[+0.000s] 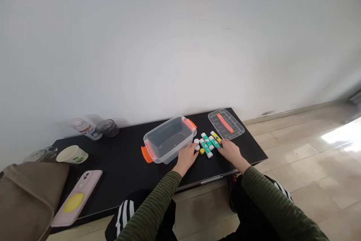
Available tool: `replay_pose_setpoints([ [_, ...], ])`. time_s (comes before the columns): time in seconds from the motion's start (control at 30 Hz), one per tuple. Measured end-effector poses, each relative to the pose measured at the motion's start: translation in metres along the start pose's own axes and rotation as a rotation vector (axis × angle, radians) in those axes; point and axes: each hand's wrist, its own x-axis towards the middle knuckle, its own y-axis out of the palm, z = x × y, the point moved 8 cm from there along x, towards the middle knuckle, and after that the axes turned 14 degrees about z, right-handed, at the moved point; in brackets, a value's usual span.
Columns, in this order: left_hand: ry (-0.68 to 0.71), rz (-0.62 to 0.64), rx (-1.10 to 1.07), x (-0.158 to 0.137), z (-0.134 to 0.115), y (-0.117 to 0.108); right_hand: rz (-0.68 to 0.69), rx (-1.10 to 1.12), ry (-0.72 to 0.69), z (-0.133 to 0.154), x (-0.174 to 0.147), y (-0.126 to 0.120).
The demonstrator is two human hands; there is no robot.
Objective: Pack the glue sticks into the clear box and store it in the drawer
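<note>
My left hand (186, 158) is beside the clear plastic box, its thumb and fingers closed around a white cap (197, 148). Another white cap (196, 141) and a yellow cap (202, 151) are close to its fingertips. My right hand (231, 152) has its thumb and fingers closed at the near end of a green glue stick (214, 142). A yellow glue stick (215, 137) touches its fingers. Two more green-and-white glue sticks, one nearer (206, 148) and one farther (207, 141), lie between my hands. The open box (166, 157) has orange latches.
A clear lid (239, 130) with an orange handle lies at the right end of the black table (121, 169). To the left are a pink phone (81, 190), a paper cup (72, 155), a dark glass (108, 128), a spray can (87, 129) and a brown bag (31, 196). A wall (169, 45) stands behind.
</note>
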Motion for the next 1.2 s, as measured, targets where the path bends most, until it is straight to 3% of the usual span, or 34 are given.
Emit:
replay_pose_setpoints([
  [0.23, -0.048, -0.031, 0.003, 0.003, 0.006, -0.007, 0.046, -0.036, 0.057, 0.003, 0.002, 0.008],
  [0.4, 0.014, -0.135, -0.202, 0.000, 0.010, -0.021, -0.004, 0.015, 0.063, -0.001, -0.004, 0.002],
  [0.5, 0.068, -0.221, -0.585, -0.003, 0.009, -0.026, -0.110, 0.137, 0.001, 0.003, -0.015, -0.008],
  [0.6, 0.111, -0.179, -1.237, -0.005, 0.008, -0.013, -0.200, 0.347, -0.167, 0.018, -0.031, -0.012],
  [0.67, 0.161, -0.105, -1.619, -0.008, 0.001, -0.005, -0.191, 0.496, -0.305, 0.032, -0.041, -0.007],
  [0.77, 0.220, -0.051, -1.898, -0.018, -0.005, -0.005, -0.128, 0.598, -0.424, 0.050, -0.052, 0.003],
  [0.9, 0.243, -0.089, -1.951, -0.032, -0.002, -0.011, -0.153, 0.565, -0.488, 0.060, -0.061, 0.003],
  [1.2, 0.206, -0.128, -1.805, -0.041, 0.001, -0.016, -0.316, 0.544, -0.559, 0.052, -0.072, -0.018],
])
